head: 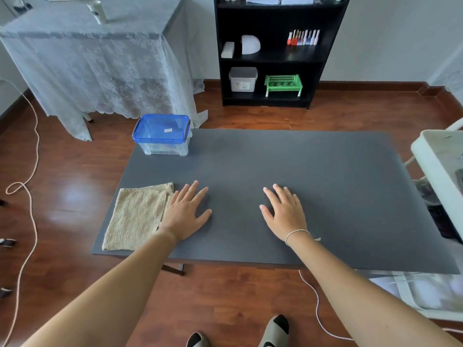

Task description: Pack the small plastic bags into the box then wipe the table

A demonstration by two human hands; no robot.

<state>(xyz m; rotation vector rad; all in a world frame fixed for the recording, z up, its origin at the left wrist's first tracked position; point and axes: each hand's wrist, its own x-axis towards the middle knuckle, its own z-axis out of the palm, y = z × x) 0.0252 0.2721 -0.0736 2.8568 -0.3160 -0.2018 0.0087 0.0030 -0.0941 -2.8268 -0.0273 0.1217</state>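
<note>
A clear plastic box (162, 144) with a blue lid shut on it stands at the far left corner of the dark grey table (313, 176). A folded beige cloth (136, 216) lies flat near the front left edge. My left hand (186, 212) rests palm down on the table, its outer edge touching the cloth's right side. My right hand (283, 211) lies flat, fingers spread, about a hand's width to the right. Both hands hold nothing. No small plastic bags show on the table; the box's contents are hard to make out.
A black shelf unit (275, 58) with a grey tub and a green basket stands behind the table. A lace-covered table (95, 66) is at the back left, a white chair (441, 156) at the right. Cords run across the wooden floor.
</note>
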